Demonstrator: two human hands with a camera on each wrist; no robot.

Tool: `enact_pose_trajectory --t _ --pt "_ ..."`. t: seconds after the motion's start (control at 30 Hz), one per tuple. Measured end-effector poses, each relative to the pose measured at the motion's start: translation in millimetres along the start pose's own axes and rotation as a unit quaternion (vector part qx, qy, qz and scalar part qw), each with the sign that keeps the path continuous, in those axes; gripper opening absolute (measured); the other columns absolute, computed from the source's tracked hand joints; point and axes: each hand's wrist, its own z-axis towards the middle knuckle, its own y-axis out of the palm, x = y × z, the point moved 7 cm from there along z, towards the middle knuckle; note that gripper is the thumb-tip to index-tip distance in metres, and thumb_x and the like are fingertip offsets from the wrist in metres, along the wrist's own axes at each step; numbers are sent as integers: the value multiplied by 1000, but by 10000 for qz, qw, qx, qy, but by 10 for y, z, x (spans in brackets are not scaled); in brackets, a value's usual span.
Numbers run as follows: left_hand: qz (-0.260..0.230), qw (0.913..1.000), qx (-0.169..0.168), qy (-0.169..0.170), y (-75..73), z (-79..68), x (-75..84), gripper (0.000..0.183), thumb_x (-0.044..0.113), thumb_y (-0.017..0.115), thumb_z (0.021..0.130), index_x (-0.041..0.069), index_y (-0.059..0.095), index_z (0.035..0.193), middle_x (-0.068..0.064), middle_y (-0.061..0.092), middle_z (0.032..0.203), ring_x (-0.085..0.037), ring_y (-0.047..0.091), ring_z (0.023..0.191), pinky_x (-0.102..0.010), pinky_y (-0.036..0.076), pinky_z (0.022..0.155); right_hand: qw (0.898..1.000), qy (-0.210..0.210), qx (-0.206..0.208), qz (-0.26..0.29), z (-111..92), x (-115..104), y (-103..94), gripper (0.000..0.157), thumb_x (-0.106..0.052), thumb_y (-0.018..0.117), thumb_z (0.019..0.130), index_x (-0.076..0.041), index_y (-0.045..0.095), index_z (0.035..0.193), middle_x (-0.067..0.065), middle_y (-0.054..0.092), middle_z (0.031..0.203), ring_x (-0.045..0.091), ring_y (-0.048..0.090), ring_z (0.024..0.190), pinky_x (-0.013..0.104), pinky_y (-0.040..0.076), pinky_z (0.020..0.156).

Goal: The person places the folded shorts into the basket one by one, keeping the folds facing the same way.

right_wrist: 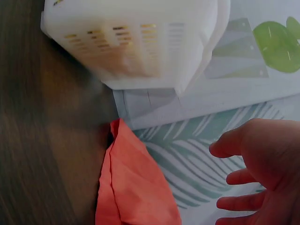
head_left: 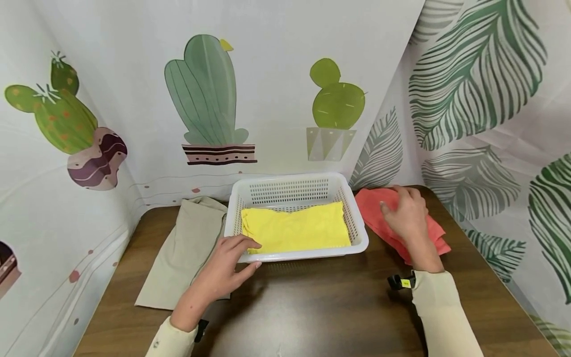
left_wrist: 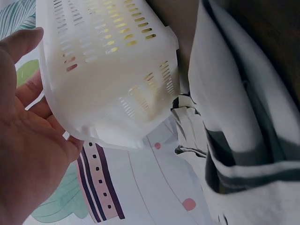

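A white plastic basket [head_left: 294, 256] with slotted walls stands at the table's back, and a folded yellow cloth [head_left: 296, 229] lies inside it. At its near left corner is my left hand [head_left: 225, 267], fingers loosely bent over the rim and thumb apart in front. The left wrist view shows those fingertips right at the rim [left_wrist: 45, 79]. My right hand [head_left: 407, 215] hovers over a folded red cloth [head_left: 434, 237] to the basket's right, partly covering it in the head view. Its fingers are spread with nothing between them in the right wrist view.
Left of the basket lies a folded beige-grey garment [head_left: 174, 263], partly behind the left forearm. The brown wooden table [head_left: 321, 307] backs onto a white printed curtain [head_left: 276, 89]. Each wrist wears a black strap, the right one [head_left: 397, 282] with a yellow label.
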Motion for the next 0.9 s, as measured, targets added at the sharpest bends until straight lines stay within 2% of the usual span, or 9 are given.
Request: enact_pose_trajectory --t 0.23,0.53,0.77,0.9 --pt "59 9996 96 247 -14 -4 18 19 24 83 95 15 76 110 9 68 112 -15 64 112 -43 41 104 9991 277 -232 -213 22 141 -24 64 -24 66 102 9 44 151 41 38 149 67 37 131 81 30 100" --pt "190 9997 -109 115 1 -28 11 19 27 79 98 16 76 113 8 71 113 -16 65 111 -44 40 105 9883 814 -1104 -671 18 433 88 80 -34 62 102 8 27 161 47 28 152 72 32 132 83 27 101" --pt "133 9997 -190 83 1 -30 12 19 26 78 98 15 76 114 6 71 112 -17 64 110 -44 40 105 9838 889 -1349 -780 28 577 148 80 -34 63 101 7 27 160 46 29 151 71 33 131 83 27 100" --pt "105 9997 -207 62 2 -27 10 19 26 78 99 15 76 114 5 72 111 -17 64 110 -43 40 105 9821 941 -1423 -795 29 633 158 78 -35 64 100 10 32 155 46 34 144 69 37 125 83 29 97"
